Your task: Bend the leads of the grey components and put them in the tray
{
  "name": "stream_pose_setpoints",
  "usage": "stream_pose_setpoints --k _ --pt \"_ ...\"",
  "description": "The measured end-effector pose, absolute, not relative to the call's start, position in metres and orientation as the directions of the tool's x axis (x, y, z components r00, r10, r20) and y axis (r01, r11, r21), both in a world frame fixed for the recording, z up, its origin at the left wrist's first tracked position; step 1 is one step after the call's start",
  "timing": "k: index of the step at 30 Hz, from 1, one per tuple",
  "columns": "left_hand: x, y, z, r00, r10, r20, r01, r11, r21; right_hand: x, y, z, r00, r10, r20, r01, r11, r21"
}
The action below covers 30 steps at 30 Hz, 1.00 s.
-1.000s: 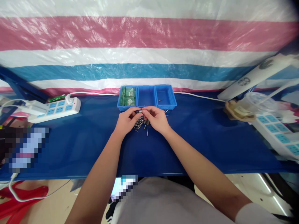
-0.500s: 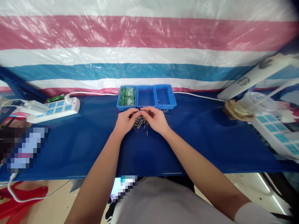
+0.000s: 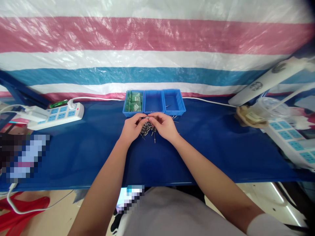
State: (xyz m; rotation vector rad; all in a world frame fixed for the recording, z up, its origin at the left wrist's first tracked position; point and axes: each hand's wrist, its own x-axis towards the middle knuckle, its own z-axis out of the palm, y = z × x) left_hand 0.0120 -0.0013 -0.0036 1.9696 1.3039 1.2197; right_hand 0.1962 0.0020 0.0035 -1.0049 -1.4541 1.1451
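Metal pins (image 3: 147,127) are heaped on the blue table (image 3: 157,164), partly covered by the left hand (image 3: 133,127) and right hand (image 3: 164,126); a small pale part (image 3: 147,117) is pinched between the fingertips of both. A white power strip (image 3: 56,116) is seen well to the left, a plastic cup (image 3: 259,114) well to the right. Just behind the heap, blue bins (image 3: 154,100) are lined up: green packets (image 3: 136,101) are held in the left one, a thin piece (image 3: 168,106) in the right.
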Motion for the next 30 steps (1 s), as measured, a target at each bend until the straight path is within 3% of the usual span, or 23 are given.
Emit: stream_pose_setpoints --k 7,15,24,30 --pt "0.0113 -0.0023 -0.0033 0.157 0.909 0.387 0.454 -0.415 0.789 0.1964 0.0023 0.0033 -0.162 0.962 0.217 0.06 0.229 -0.971" --pt "0.0144 -0.0011 -0.0063 0.134 0.877 0.462 0.431 -0.471 0.77 0.1985 0.006 0.0011 -0.156 0.97 0.187 0.014 0.192 -0.981" --pt "0.0107 -0.0018 -0.0029 0.153 0.903 0.402 0.47 -0.424 0.774 0.196 0.0016 0.0028 -0.17 0.956 0.238 0.07 0.252 -0.965" --pt "0.0115 -0.0016 -0.0063 0.143 0.896 0.421 0.444 -0.438 0.782 0.197 0.0034 0.0029 -0.159 0.967 0.2 0.028 0.206 -0.978"
